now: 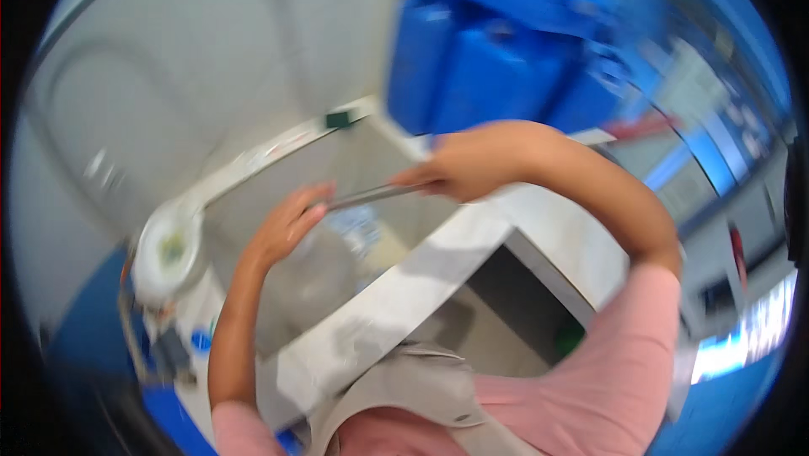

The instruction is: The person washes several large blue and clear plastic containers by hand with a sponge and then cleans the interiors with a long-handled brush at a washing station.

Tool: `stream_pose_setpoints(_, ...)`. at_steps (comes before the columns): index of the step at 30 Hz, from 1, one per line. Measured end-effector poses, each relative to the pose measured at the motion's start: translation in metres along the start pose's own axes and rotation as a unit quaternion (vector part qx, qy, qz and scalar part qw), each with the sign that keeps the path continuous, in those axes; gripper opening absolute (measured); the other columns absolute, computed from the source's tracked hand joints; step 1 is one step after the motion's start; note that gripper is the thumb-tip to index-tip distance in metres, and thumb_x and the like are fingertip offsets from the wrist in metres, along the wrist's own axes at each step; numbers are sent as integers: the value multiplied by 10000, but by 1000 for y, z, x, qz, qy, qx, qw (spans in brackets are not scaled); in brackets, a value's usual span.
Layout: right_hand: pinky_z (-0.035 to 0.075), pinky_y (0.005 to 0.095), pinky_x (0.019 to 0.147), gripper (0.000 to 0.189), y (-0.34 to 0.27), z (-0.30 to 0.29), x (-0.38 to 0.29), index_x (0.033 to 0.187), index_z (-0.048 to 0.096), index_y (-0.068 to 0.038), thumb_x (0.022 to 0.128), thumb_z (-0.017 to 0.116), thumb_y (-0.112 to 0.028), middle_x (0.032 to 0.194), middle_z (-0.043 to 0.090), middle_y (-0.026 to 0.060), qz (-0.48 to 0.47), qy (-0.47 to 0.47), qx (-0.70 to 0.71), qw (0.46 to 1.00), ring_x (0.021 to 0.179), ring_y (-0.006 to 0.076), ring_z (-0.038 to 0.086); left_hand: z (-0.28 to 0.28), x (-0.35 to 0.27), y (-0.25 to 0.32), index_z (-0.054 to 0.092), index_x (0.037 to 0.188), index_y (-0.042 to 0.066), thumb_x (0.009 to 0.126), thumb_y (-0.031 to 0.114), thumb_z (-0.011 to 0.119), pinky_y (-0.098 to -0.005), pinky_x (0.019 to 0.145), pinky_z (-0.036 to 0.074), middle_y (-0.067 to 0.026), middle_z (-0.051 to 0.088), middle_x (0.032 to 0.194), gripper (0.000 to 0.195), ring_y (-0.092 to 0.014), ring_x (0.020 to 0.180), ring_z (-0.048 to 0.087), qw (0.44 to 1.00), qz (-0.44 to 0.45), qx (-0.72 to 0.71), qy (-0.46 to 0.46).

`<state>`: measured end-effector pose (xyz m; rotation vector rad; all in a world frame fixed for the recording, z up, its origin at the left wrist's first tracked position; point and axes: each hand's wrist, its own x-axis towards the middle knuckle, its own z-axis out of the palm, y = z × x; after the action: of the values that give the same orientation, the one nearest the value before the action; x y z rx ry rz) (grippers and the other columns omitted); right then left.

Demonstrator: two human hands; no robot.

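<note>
A thin grey rod-like tool (370, 195) spans the gap between my hands, tilted slightly up to the right; blur hides its exact kind. My right hand (474, 162) grips its right end. At the other end, the fingers and thumb of my left hand (292, 221) close around the tip. Both hands are above a deep, pale rectangular sink basin (404, 149). Down in the basin lie a blurred, rounded translucent thing (316, 272) and a pale blue-and-white thing (357, 228), too smeared to name.
A white bowl (167, 250) with greenish contents stands at the basin's left corner. A dark green block (338, 119) sits on the back ledge. Several blue plastic jerrycans (499, 77) stand beyond the basin. A white counter edge (404, 285) runs between my body and the basin.
</note>
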<state>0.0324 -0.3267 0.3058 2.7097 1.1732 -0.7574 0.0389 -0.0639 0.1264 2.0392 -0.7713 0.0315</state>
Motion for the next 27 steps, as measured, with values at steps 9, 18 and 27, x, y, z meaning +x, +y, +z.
stream_pose_setpoints(9, 392, 332, 499, 346, -16, -45, 40, 746, 561, -58, 857, 472, -374, 649, 525, 49, 32, -101, -13, 994, 505, 165, 439, -8, 10, -47, 386, 515, 69, 923, 582, 315, -301, 370, 251, 4, 347, 428, 659, -119, 370, 365, 993, -98, -67, -20)
stream_pose_setpoints(18, 468, 430, 682, 284, -16, -50, 97, 959, 626, -65, 839, 503, -292, 838, 623, 96, 57, -101, -38, 993, 743, 237, 598, 2, -2, -100, 378, 521, 64, 933, 518, 379, -333, 393, 244, -23, 335, 427, 613, -144, 389, 315, 981, -99, -33, 162)
stream_pose_setpoints(27, 461, 454, 776, 430, -21, -82, 107, 1058, 632, -74, 824, 522, -418, 1017, 622, 170, 85, -137, -98, 982, 899, 294, 600, -2, 2, -91, 423, 537, -6, 923, 390, 450, -375, 430, 289, -85, 403, 446, 553, -179, 413, 381, 977, -117, -18, 180)
